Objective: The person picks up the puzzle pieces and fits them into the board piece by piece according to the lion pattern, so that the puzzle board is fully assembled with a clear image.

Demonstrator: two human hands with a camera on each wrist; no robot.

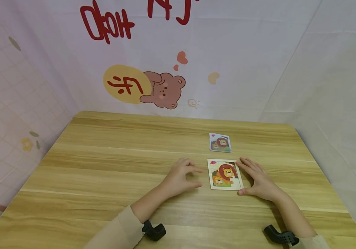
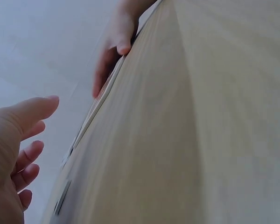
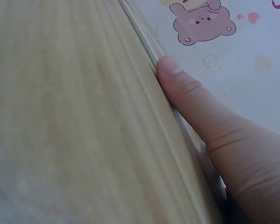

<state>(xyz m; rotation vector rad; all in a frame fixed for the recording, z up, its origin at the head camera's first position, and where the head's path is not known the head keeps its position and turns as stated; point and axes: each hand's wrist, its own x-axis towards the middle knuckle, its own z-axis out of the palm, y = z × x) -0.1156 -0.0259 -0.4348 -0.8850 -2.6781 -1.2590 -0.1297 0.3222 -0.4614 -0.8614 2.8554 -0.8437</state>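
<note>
A jigsaw puzzle (image 1: 224, 187) lies flat in a pale frame on the table, showing a lion and a cub; a pale bare patch shows at its lower right. My right hand (image 1: 260, 181) spans the right side, thumb touching the lower corner and straight fingers at the upper one. In the right wrist view the thumb (image 3: 191, 93) rests along the thin edge. To the puzzle's left my left hand (image 1: 179, 176) hovers with thumb and fingers apart, holding nothing. A small thin flat piece (image 2: 62, 198) lies near it in the left wrist view, its kind unclear.
A printed card (image 1: 220, 143) with the same lion picture lies just behind the puzzle. The wooden table (image 1: 118, 155) meets a white cloth backdrop (image 1: 227, 41) at the back, with more cloth at both sides.
</note>
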